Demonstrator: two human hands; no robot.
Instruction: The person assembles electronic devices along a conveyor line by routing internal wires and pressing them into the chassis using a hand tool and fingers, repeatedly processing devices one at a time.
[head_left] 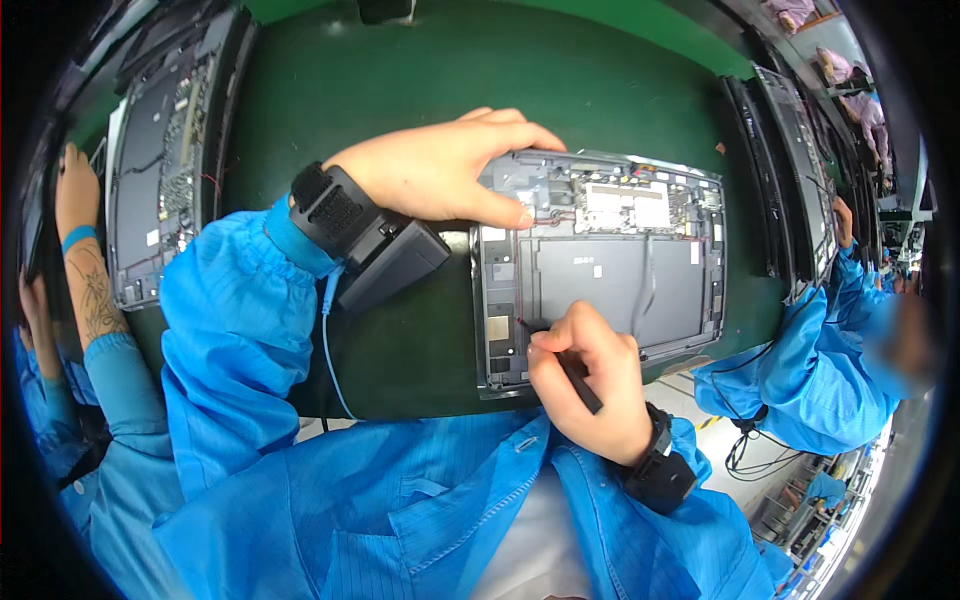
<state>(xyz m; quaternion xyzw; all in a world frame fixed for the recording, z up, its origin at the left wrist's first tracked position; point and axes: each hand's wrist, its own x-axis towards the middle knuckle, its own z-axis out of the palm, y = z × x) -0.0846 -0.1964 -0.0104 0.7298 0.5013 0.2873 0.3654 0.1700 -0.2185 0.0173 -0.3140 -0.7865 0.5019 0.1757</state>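
Observation:
An opened tablet-like device point(620, 285) lies on the green bench mat in front of me, its inside facing up. A circuit board with silvery shields point(625, 205) runs along its far side, above a large grey battery area. My left hand point(440, 170) grips the device's far left corner, thumb on the inside near thin red wires and fingers along the far edge. In my right hand point(595, 385) is a slim black pen-like tool point(580, 385), pinched between thumb and fingers. Its tip points at the left part of the frame, close to a thin dark wire; contact cannot be made out.
Similar opened devices stand in stacks at the left point(160, 160) and right point(790, 160) of the green mat point(350, 80). A black box-like unit point(395, 265) is on my left wrist, with a blue cord. Co-workers in blue sit on both sides, a bare forearm point(90, 270) at left.

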